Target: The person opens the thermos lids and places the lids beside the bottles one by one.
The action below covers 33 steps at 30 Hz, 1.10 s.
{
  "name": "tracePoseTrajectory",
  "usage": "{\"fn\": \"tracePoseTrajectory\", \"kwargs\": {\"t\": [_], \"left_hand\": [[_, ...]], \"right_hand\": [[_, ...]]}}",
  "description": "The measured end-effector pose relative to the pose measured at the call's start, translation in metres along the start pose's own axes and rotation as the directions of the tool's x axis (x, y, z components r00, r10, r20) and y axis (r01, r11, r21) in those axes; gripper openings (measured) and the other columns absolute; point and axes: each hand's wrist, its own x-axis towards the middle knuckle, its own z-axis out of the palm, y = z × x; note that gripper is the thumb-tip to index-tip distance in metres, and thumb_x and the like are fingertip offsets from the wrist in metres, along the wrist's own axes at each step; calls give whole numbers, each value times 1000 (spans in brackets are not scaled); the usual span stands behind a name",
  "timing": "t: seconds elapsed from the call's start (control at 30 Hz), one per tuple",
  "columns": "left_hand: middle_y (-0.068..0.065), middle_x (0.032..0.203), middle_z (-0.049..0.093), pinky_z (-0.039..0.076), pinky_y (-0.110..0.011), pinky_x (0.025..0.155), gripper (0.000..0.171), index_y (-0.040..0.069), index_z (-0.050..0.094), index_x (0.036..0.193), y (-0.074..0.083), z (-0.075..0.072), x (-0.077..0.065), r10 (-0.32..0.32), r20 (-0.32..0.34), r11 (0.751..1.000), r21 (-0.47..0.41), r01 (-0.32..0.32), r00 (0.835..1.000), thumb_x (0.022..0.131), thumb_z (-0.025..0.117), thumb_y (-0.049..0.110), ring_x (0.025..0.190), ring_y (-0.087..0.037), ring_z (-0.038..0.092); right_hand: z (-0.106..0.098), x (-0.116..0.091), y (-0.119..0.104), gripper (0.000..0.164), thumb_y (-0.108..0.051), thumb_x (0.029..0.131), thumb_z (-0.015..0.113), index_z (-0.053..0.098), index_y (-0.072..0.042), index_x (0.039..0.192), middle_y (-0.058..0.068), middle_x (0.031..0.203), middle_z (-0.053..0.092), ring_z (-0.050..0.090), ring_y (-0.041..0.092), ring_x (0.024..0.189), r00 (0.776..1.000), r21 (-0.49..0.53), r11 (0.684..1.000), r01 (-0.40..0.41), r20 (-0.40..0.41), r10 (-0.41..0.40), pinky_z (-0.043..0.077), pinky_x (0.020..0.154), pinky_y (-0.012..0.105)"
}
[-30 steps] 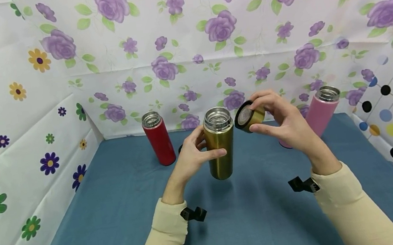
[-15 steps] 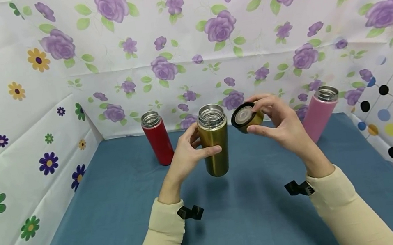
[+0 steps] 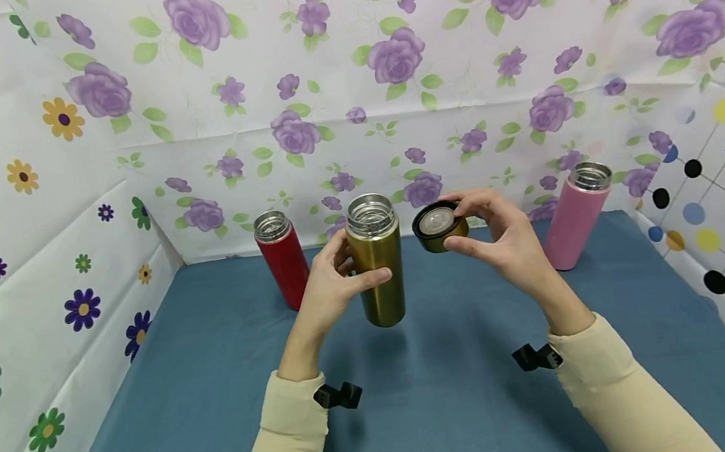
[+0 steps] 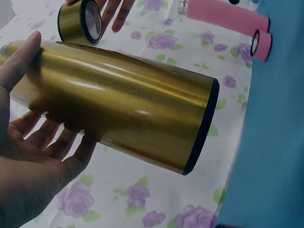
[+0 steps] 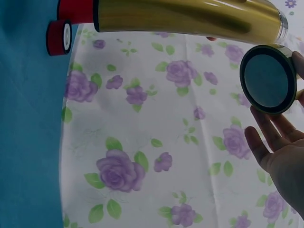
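A gold thermos bottle [image 3: 381, 273], uncapped with its steel mouth upward, is lifted above the table. My left hand [image 3: 329, 284] grips it from the left side, thumb across the front; in the left wrist view the fingers wrap under its gold body [image 4: 123, 99]. To the right of the mouth, apart from it, my right hand [image 3: 502, 242] pinches the gold lid [image 3: 441, 227] between thumb and fingers. The lid is tilted so its pale inner seal faces up and toward me. In the right wrist view the lid's round face [image 5: 268, 80] shows.
A red thermos [image 3: 284, 263] without its lid stands behind my left hand, and a pink one [image 3: 577, 217] stands behind my right. Their lids, a red lid [image 5: 59, 38] and a pink lid [image 4: 261, 45], rest beside them on the blue cloth [image 3: 456, 412]. Floral sheets [image 3: 342, 68] enclose the table.
Both hands have shifted somewhat left in the head view, carrying the bottle and lid. The lid has tipped so that its inner side faces more upward. The view has also drifted slightly.
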Motion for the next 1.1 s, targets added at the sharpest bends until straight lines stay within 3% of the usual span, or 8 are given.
{"fn": "tracePoseTrajectory", "kwargs": {"t": [0.17,0.37,0.5,0.63,0.9,1.1], "left_hand": [[-6,142,59,51,-57,104,75,22,49,153,-2,-16,-7,-19,-14,1000,25,19,1000,88,86,25,129,-32,59],[-8,141,60,52,-52,104,78,22,46,155,-4,-50,-18,-58,-8,996,64,58,998,88,86,23,125,-30,63],[-8,140,61,53,-48,103,81,22,44,156,-7,-73,-28,-87,-29,987,134,90,996,88,87,24,123,-28,63],[-8,142,59,50,-52,106,82,22,42,157,-14,-89,-39,-132,-53,975,173,140,990,88,87,26,129,-27,59],[-10,147,54,42,-57,114,86,19,37,159,-19,-106,-52,-190,-81,957,209,203,978,89,86,31,139,-29,50],[-14,151,50,45,-60,110,91,19,30,162,-24,-116,-58,-209,-87,948,227,224,974,90,85,29,141,-35,48]], "right_hand": [[8,-4,8,33,12,88,77,60,2,114,19,141,60,56,26,132,1000,-33,999,-24,5,25,42,111,38],[21,-10,23,31,5,89,78,62,-4,115,15,141,63,60,23,126,992,-38,993,-116,36,117,43,111,42],[35,-13,31,29,-5,90,81,63,-8,113,7,141,64,62,21,124,979,-51,981,-187,74,190,44,111,45],[49,-15,40,29,-14,89,83,64,-11,111,6,142,63,63,19,124,958,-80,964,-252,119,260,48,109,45],[80,-16,61,29,-13,87,83,64,-10,109,7,145,62,63,20,129,922,-75,934,-350,149,358,53,104,37],[105,-18,71,30,-10,86,84,64,-7,109,9,144,63,64,23,128,893,-25,903,-429,135,428,53,105,46]]}}
